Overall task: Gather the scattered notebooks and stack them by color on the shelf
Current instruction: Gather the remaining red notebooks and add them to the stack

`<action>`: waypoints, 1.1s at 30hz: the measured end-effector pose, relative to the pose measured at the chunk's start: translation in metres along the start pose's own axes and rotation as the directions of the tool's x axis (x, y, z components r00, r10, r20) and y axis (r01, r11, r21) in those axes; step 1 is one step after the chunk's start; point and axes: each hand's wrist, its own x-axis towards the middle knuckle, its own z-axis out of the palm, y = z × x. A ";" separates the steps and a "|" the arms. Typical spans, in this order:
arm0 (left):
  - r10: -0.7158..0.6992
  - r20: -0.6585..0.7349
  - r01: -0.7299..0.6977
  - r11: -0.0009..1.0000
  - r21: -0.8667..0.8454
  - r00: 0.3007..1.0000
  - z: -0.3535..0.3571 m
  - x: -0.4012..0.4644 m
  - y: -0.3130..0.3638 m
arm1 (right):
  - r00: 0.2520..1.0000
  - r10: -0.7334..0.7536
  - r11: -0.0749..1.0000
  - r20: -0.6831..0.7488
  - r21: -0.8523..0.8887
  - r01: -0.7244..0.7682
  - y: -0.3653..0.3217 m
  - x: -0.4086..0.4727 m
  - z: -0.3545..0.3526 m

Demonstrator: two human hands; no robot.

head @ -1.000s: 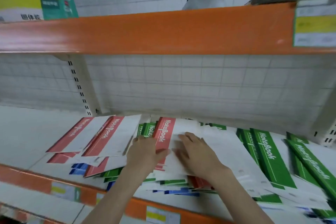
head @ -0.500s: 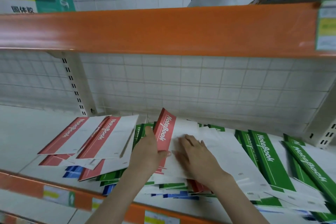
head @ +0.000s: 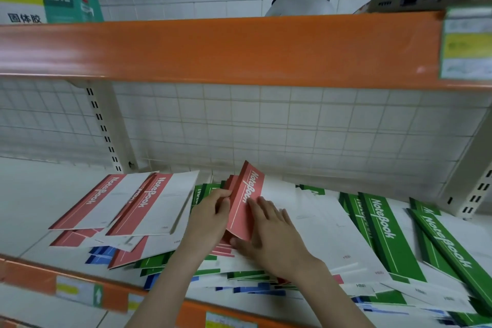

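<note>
A red-spined notebook (head: pixel 246 202) stands tilted up on its edge in the middle of the white shelf (head: pixel 32 202). My left hand (head: pixel 210 218) grips its left edge, fingers curled behind the spine. My right hand (head: pixel 271 237) lies flat with straight fingers on the notebook's white cover and lower corner. Two red notebooks (head: pixel 127 202) lie overlapped to the left. Green notebooks (head: pixel 383 229) fan out to the right. Blue notebooks (head: pixel 101 255) peek out from under the heap near the front edge.
An orange shelf beam (head: pixel 239 50) runs overhead with a price label (head: pixel 466 45) at its right end. A wire grid back panel (head: pixel 266 128) closes the rear. An orange front rail (head: pixel 80 290) carries labels. Bare shelf surface lies at the left.
The red notebook's spine edge has been lifted from flat to steeply tilted by my left hand, whose fingers moved round its edge. My right hand stays pressed on the cover.
</note>
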 end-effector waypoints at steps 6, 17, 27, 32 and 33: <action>-0.021 -0.024 0.027 0.963 0.269 0.999 -0.011 -0.008 -0.017 | 0.999 0.016 0.988 0.049 -0.156 -0.009 0.000 -0.003 0.012; -0.039 0.014 0.035 0.982 0.187 0.999 -0.014 -0.014 -0.013 | 0.998 0.033 0.992 0.054 -0.123 -0.027 -0.003 -0.006 0.010; -0.091 0.047 0.077 0.967 0.244 0.995 -0.006 -0.017 -0.005 | 0.998 0.035 0.990 0.046 -0.135 -0.028 -0.003 -0.006 0.011; -0.072 0.003 0.070 0.975 0.210 0.997 -0.002 -0.013 -0.001 | 0.997 0.043 0.993 0.056 -0.111 -0.037 -0.002 -0.006 0.009; -0.081 0.020 0.077 0.986 0.145 0.997 0.000 -0.012 0.000 | 0.997 0.042 0.995 0.061 -0.097 -0.036 -0.002 -0.004 0.007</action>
